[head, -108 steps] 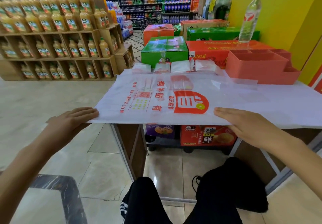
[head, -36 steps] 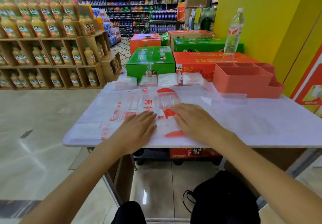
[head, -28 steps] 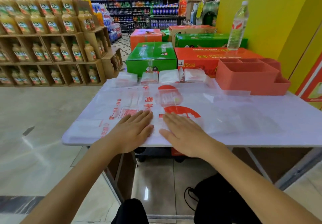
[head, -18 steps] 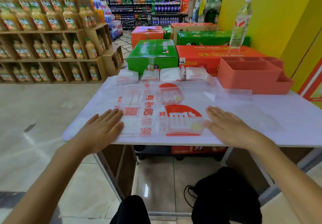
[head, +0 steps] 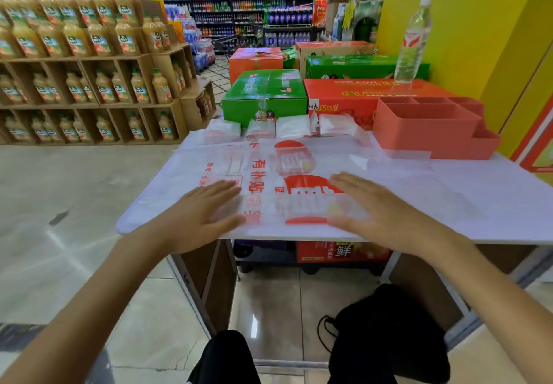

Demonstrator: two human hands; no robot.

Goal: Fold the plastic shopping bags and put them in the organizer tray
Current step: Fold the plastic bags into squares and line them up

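We note a white table (head: 493,204). Directly on it: a large translucent shopping bag with red print (head: 269,174) spread flat, four small folded bags (head: 281,128) in a row along the far edge, and a coral organizer tray (head: 431,132) at the far right corner

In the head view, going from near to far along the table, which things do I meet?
hands pressing the plastic bag → row of folded bags → green box → far supermarket shelves.
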